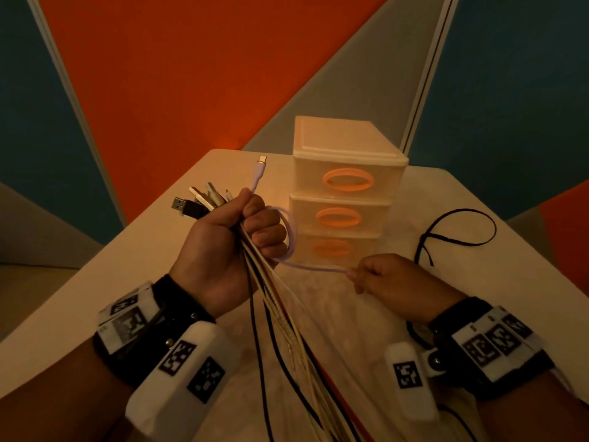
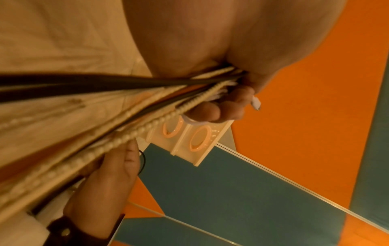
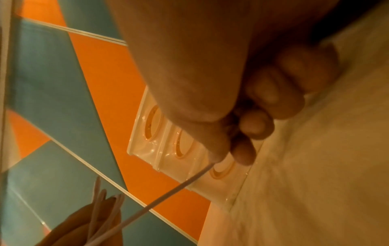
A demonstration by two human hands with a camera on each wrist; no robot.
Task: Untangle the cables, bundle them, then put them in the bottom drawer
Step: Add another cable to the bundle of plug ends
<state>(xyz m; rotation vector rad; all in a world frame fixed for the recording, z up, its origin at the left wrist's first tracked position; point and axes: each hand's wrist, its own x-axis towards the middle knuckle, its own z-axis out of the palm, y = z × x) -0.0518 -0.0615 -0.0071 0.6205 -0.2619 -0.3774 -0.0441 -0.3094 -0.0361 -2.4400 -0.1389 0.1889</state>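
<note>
Cables [image 1: 280, 314] in left hand [image 1: 220, 247], lilac cable [image 1: 306, 266] in right hand [image 1: 395, 282].

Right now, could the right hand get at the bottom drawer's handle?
Probably not yet: the right hand is just in front of the bottom drawer with nothing between, but it is pinching the purple cable.

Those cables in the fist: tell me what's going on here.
The left hand grips a bunch of cables upright, plugs on top. The right hand pinches the lilac cable, which loops out from the fist. The three-drawer unit stands shut; a black strap lies on the table.
</note>
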